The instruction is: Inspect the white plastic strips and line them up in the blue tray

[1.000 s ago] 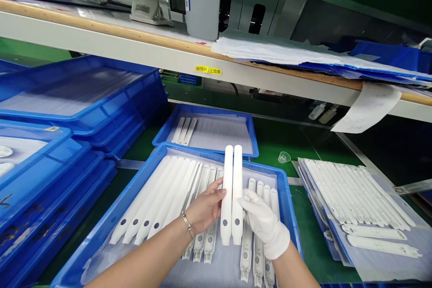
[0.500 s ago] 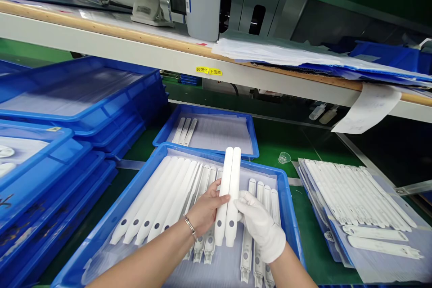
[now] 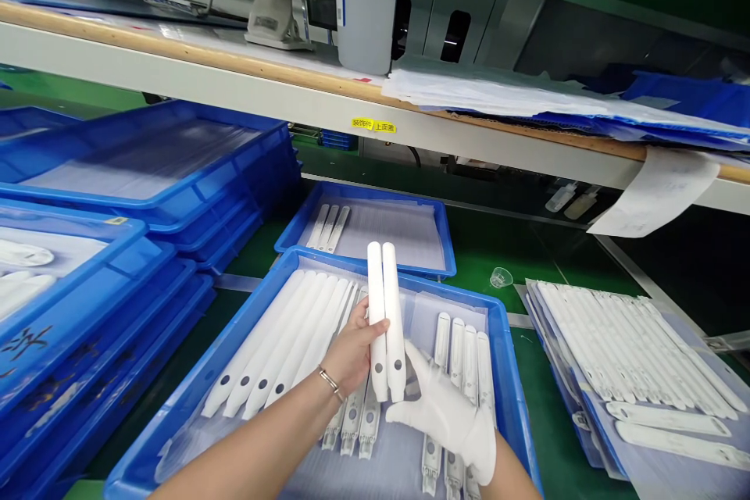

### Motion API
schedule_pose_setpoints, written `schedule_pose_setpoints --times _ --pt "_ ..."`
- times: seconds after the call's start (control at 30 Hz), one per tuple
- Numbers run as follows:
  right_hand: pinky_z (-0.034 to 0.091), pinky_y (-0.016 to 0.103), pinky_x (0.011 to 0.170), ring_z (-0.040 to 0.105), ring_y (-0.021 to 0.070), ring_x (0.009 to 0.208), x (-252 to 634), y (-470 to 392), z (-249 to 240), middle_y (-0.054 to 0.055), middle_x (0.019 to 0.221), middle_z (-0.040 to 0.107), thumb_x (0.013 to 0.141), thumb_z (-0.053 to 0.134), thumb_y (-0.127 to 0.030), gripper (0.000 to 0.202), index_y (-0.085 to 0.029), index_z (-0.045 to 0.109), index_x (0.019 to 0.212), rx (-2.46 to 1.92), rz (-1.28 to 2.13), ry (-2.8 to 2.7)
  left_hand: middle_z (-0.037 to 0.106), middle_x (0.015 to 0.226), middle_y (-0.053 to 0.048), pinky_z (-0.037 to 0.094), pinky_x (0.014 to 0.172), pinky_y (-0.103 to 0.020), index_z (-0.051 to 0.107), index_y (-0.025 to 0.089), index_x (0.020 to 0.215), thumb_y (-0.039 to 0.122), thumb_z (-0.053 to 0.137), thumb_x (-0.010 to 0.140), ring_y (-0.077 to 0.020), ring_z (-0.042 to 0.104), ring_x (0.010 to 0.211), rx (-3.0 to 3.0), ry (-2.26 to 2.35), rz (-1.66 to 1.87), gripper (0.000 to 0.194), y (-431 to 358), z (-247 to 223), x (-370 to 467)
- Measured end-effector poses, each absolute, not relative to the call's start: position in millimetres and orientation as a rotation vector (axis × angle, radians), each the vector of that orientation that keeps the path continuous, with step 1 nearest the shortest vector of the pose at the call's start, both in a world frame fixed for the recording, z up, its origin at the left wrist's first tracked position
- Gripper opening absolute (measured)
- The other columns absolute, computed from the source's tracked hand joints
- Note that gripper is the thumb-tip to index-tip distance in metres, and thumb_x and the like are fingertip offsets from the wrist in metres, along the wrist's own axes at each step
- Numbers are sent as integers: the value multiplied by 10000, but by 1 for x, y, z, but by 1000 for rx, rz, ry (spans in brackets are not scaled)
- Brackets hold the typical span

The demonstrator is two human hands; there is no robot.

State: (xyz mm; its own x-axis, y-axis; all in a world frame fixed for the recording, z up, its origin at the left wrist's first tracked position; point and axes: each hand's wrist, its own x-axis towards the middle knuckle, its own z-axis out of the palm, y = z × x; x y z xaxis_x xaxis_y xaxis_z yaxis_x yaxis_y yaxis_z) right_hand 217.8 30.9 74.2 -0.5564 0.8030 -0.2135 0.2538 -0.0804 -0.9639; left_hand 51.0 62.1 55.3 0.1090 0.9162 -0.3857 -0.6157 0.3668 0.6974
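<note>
My bare left hand (image 3: 350,349), with a bracelet at the wrist, grips two long white plastic strips (image 3: 383,305) side by side, nearly upright, each with a dark round spot near its lower end. Beside their lower part is my white-gloved right hand (image 3: 445,410), its thumb and fingers spread apart; whether a fingertip touches the strips I cannot tell. Below both hands stands a blue tray (image 3: 508,359). Smooth white strips (image 3: 266,328) lie in its left half, and strips with open, detailed faces (image 3: 442,351) lie in the middle and on the right.
Behind is a second blue tray (image 3: 451,246) with 3 strips. Stacked blue trays (image 3: 176,281) rise on the left. To the right, many white strips (image 3: 621,344) rest on layered sheets. A small clear cup (image 3: 501,277) stands on the green bench. A shelf edge (image 3: 281,94) crosses above.
My right hand has come off the strips' side, moved lower and spread its fingers. The two strips have shifted left and slightly up in my left hand. The view has swung slightly.
</note>
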Motion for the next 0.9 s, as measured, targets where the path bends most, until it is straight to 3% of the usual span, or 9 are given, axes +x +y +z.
schedule_pose_setpoints --times 0.1,0.23,0.33,0.5,0.9 --pt "514 326 778 603 202 905 224 35 76 8 1062 623 688 717 -150 798 -320 394 1396 -1150 1747 -1782 622 851 -4 539 638 -292 390 250 1286 248 788 691 -157 609 695 443 876 1173 716 62 56 51" --pt "508 335 764 632 191 810 223 38 66 16 921 664 801 614 -192 583 -261 453 1357 -1254 1629 -1599 641 918 -23 527 702 -301 373 248 1306 245 793 688 -184 631 786 506 843 1145 748 56 54 57" --pt "501 322 751 646 191 787 216 36 60 14 895 683 818 592 -194 466 -241 520 1276 -1288 1489 -1567 651 977 -48 509 709 -298 386 230 1301 258 797 684 -209 638 843 568 815 1117 742 51 52 62" --pt "499 304 651 612 164 512 209 30 67 -68 544 617 841 513 -143 430 -224 500 1264 -1269 1483 -1562 651 1024 -66 485 789 -315 435 209 1268 273 789 699 -221 619 914 653 805 1114 674 50 47 64" --pt "497 284 570 589 155 487 207 31 73 -46 591 640 874 494 -171 353 -215 511 1224 -1288 1430 -1560 647 1028 -54 477 789 -309 479 204 1229 315 779 712 -201 595 889 736 815 1083 607 51 47 60"
